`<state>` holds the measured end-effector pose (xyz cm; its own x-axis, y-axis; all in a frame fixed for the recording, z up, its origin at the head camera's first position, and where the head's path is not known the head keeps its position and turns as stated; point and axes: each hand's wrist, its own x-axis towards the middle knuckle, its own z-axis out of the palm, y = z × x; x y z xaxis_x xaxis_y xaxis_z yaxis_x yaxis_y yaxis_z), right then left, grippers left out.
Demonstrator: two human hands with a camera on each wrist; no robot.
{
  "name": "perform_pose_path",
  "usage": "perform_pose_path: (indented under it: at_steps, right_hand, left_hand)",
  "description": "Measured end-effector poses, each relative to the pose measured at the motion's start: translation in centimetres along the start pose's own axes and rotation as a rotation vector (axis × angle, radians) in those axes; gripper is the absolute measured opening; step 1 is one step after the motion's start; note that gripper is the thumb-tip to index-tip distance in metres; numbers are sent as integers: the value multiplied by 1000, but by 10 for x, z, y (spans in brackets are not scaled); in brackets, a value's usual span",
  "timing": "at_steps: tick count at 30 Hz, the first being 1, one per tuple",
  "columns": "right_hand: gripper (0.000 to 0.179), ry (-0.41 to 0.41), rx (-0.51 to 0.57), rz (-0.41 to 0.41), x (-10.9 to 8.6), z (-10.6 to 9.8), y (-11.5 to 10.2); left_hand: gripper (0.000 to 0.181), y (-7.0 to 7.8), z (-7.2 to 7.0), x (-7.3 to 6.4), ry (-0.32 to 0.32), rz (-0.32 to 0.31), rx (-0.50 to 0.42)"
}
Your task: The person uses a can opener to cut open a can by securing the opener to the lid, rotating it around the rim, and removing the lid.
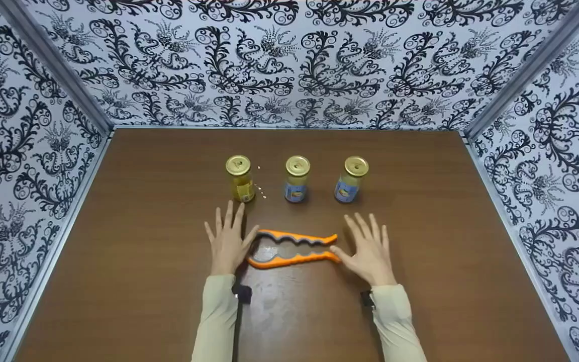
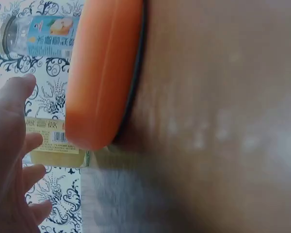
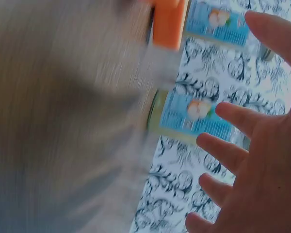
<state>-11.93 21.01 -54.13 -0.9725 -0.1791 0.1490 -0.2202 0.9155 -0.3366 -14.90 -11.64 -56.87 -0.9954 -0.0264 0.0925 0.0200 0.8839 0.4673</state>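
Note:
An orange jar opener [image 1: 295,259] with a dark scalloped inner edge lies on the table between the hands, its two arms spread toward the right. Beside its rounded end is my left hand [image 1: 227,246], fingers spread and thumb right at the orange edge. My right hand [image 1: 370,255] is also spread, holding nothing, its thumb by the opener's tips. Beyond them stand three upright jars with gold lids: a yellow-labelled jar [image 1: 244,190] at left, a blue-labelled jar [image 1: 295,191] in the middle and another blue-labelled jar [image 1: 347,191] at right. The left wrist view shows the opener [image 2: 102,73] up close.
Small white specks [image 1: 260,190] dot the brown table [image 1: 143,226] between the left and middle jars. Patterned walls [image 1: 279,65] enclose the table at the back and both sides, with metal strips along the edges. Dark wrist cameras sit at both cuffs.

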Motion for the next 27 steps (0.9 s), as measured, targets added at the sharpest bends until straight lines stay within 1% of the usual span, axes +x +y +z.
perform_pose_path:
  at_steps: [4, 8, 10, 13, 15, 17, 19, 22, 25, 27]
  right_hand:
    - [82, -43, -5, -81, -1, 5, -13]
    - [81, -121, -13, -161, 0, 9, -23]
    - [80, -157, 1, -194, 2, 11, -28]
    - [80, -202, 48, -234, 4, 16, -35]
    - [81, -216, 78, -252, 5, 19, -39]
    - [80, -219, 87, -269, 5, 23, -42]
    - [78, -210, 74, -280, 6, 27, -44]
    - [76, -196, 28, -288, 8, 30, -46]
    - [74, -201, -41, -299, 12, 31, -48]
    - [74, -222, -72, -318, 15, 31, -48]
  left_hand:
    - [66, -4, 0, 8, -14, -59, -98]
    - [69, -10, -2, 19, -15, -89, -144]
    - [71, -11, -5, 24, 0, -97, -160]
    - [72, -12, -7, 30, 34, -86, -187]
    - [73, -12, -7, 34, 54, -59, -208]
    - [76, -12, -5, 38, 70, -30, -245]
    - [79, -11, -1, 42, 90, -15, -301]
    - [85, -9, 2, 50, 125, -17, -404]
    - [88, -8, 3, 61, 161, -48, -501]
    - [89, -7, 2, 69, 180, -82, -554]
